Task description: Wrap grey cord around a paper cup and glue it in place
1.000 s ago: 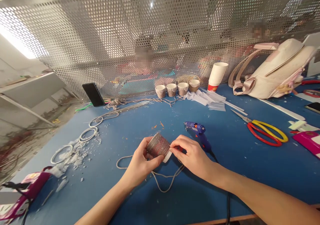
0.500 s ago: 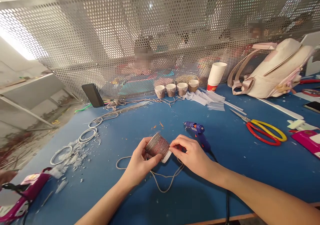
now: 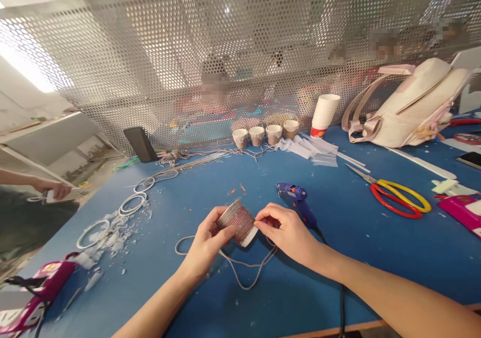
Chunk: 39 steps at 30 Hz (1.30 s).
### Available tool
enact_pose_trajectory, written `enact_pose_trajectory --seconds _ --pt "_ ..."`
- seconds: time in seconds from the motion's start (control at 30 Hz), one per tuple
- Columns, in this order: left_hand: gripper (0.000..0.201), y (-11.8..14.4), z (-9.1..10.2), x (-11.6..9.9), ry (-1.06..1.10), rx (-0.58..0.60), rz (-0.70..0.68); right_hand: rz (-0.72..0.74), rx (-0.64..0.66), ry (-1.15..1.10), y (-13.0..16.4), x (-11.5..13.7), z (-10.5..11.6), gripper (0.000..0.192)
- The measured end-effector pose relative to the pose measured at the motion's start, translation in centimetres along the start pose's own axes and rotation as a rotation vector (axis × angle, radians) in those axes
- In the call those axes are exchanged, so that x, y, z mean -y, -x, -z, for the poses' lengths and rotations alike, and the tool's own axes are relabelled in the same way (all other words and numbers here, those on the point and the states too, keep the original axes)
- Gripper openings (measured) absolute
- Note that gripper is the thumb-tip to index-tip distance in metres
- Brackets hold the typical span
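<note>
Tilted on its side, a paper cup is wound with rows of grey-brown cord, and a white band of it stays bare at one end. My left hand grips the cup between thumb and fingers. At the cup's right edge, my right hand pinches the cord close to the bare band. Loose cord loops down onto the table below both hands. Just beyond my right hand lies a blue glue gun with a black cable.
Several cord-wrapped cups stand at the back beside stacked paper cups and clear strips. Scissors and a backpack are at right. White rings, scraps and a phone lie left. Another person's hand shows far left.
The cup has turned slightly in my left hand, whose thumb has shifted up and left along it. My right hand stays nearly still. At far left, another person's arm has come into view.
</note>
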<state>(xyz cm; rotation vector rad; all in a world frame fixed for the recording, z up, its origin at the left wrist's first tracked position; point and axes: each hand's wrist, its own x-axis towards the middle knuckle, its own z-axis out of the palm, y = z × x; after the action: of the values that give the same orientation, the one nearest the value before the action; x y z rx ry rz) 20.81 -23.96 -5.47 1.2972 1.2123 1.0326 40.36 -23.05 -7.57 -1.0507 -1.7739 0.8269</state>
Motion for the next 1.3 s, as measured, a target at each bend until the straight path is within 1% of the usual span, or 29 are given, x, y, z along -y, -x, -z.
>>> enact_pose_trajectory --seconds 0.37,0.67,0.8,0.93,1.1,1.2,1.3 --pt "0.023 -0.4 0.3 0.7 0.045 0.001 -0.022 -0.124 0.035 -0.099 -0.1 0.4 0.1 0.011" --pt "0.026 -0.4 0.5 0.9 0.055 -0.017 -0.012 -0.21 0.08 -0.175 -0.2 0.6 0.1 0.011" --pt "0.022 -0.5 0.7 1.1 0.112 -0.013 -0.008 -0.294 0.118 -0.255 -0.2 0.7 0.1 0.01" --pt "0.016 -0.6 0.8 1.3 0.175 -0.013 -0.014 -0.387 0.123 -0.353 -0.3 0.5 -0.1 0.009" --pt "0.012 -0.8 0.8 1.4 0.206 -0.027 -0.007 -0.517 0.114 -0.535 -0.3 0.0 -0.5 0.018" --pt "0.011 -1.0 0.8 1.4 0.236 0.004 -0.02 -0.522 0.088 -0.594 -0.3 -0.4 -0.7 0.021" --pt "0.01 -1.2 0.8 1.4 0.223 0.045 -0.055 -0.479 0.047 -0.563 -0.3 -0.6 -0.8 0.018"
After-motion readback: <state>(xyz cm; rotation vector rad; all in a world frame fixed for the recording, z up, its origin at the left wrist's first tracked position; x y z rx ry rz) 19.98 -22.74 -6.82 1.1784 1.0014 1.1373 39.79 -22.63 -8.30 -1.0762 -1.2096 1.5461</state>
